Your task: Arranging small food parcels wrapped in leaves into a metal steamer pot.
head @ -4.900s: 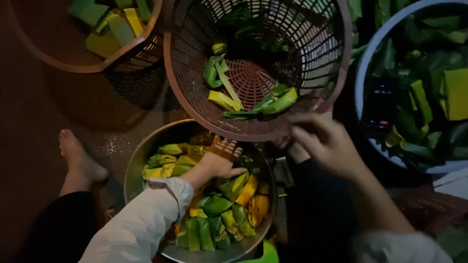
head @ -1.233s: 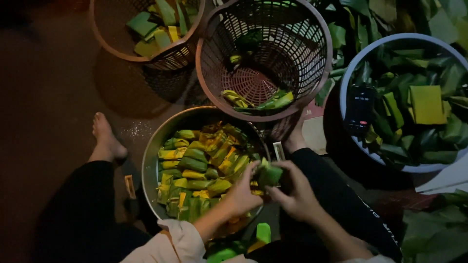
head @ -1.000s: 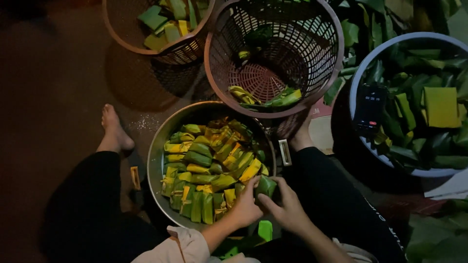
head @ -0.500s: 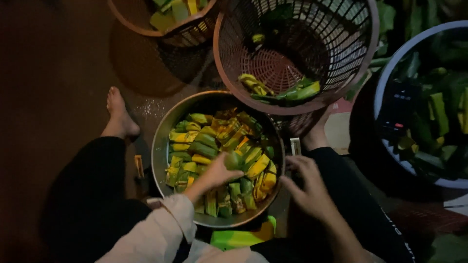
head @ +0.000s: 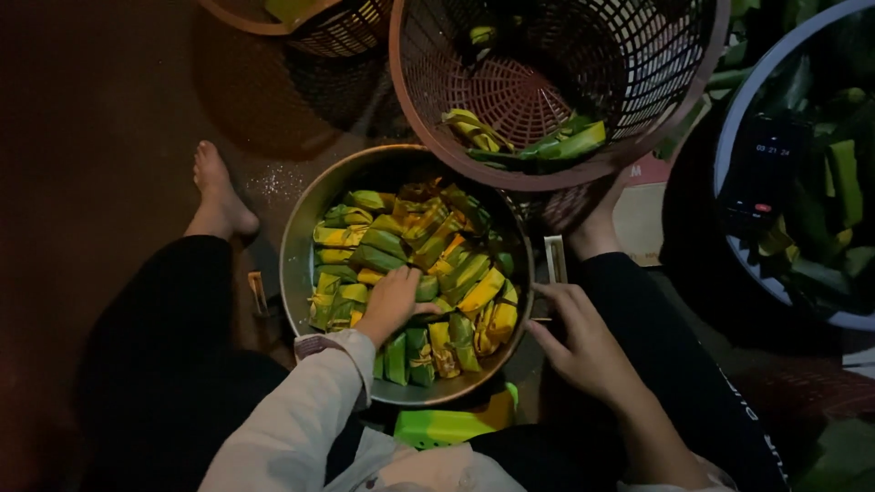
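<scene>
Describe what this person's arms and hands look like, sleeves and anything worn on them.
The left hand is bare, with no ring or watch visible; its arm wears a long, loose whitish sleeve ending in a darker patterned cuff at the wrist. The right hand and forearm are bare, with no sleeve, glove or jewellery visible in this dim light.

Our left hand (head: 394,302) reaches forward from a white sleeve, palm down, fingers curled and pressed low in front of us. Our right hand (head: 579,339) hovers to the right, bare forearm angled in from the lower right, fingers loosely spread and half bent, holding nothing. The two hands are apart.
</scene>
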